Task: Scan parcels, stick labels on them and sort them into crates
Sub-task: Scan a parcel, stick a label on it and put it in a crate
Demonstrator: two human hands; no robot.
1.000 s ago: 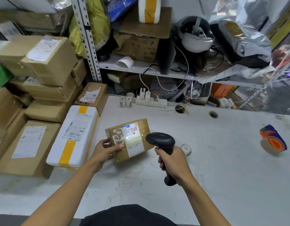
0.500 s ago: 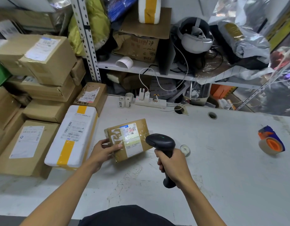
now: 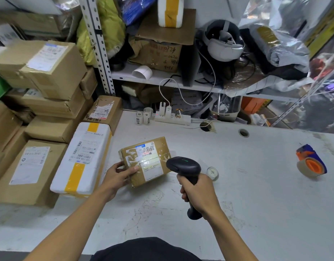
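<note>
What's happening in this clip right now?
A person is scanning a parcel at a white table. The left hand holds a small brown parcel by its near-left edge, label up, tilted toward the scanner. The right hand grips a black handheld scanner aimed at the label, where a bright patch of light shows. More parcels are stacked to the left, including a white one with yellow tape. A tape dispenser sits far right. No crates are in view.

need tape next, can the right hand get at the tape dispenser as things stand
Probably not straight away: the right hand grips the scanner, so its fingers are taken. The tape dispenser sits far off on its side, with bare table between, so the path itself looks free.
</note>
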